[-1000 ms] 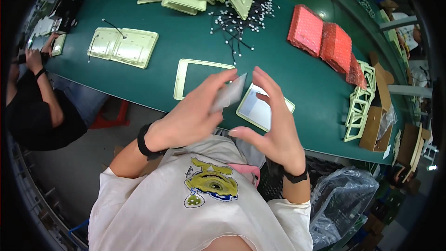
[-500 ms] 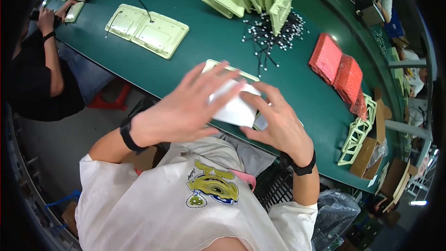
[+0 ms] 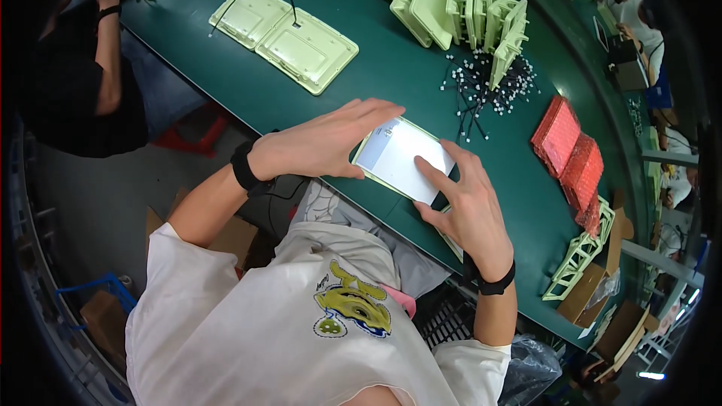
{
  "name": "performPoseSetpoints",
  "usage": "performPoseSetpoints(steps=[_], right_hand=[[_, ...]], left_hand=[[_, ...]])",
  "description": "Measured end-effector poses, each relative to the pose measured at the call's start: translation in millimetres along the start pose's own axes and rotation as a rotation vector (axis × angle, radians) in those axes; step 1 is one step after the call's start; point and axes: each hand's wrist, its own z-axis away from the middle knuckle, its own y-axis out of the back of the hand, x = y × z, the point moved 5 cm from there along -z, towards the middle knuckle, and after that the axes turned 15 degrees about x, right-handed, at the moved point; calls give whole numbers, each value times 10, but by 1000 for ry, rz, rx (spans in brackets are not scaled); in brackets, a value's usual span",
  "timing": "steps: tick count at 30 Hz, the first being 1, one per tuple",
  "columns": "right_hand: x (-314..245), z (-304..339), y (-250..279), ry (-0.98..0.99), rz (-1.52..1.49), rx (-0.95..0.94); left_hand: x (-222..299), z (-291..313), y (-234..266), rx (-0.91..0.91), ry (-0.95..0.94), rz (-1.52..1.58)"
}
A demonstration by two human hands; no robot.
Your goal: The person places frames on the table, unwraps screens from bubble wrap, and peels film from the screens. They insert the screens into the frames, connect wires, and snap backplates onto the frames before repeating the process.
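Note:
A flat white panel (image 3: 402,156), glossy and greyish at its left end, lies over a pale green plastic frame (image 3: 382,180) near the table's front edge. My left hand (image 3: 323,143) is at the left end, fingers stretched along the far corner and thumb by the near one; nothing shows between them. At the right end my right hand (image 3: 472,214) spans the panel, with the index finger on its face, the thumb at the near corner and other fingers at the far corner. Part of another pale green piece (image 3: 451,244) shows under my right hand.
Two joined pale green housings (image 3: 304,49) with black cables lie far left. Several more housings (image 3: 421,4) stand stacked behind a pile of black cables (image 3: 489,83). Red bubble-wrap packets (image 3: 568,150), green frames (image 3: 579,256) and a cardboard box (image 3: 590,293) are at right. A co-worker (image 3: 83,83) sits left.
The panel, tilted and partly hidden before, now lies flatter over the frame. My left hand has drawn back from over it to its left end. The whole view has shifted.

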Motion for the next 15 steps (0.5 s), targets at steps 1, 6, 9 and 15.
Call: performPoseSetpoints(steps=[1, 6, 9, 15], right_hand=[[-7, -2, -4, 5, 12, -6], [-63, -51, 23, 56, 95, -18], [-16, -20, -115, 31, 6, -49], [-89, -63, -113, 37, 11, -45]], left_hand=[[-17, 7, -2, 3, 3, 2], [-19, -2, 32, -21, -17, 17], [-15, -16, 32, -43, -35, 24], [2, 13, 11, -50, -109, -31]])
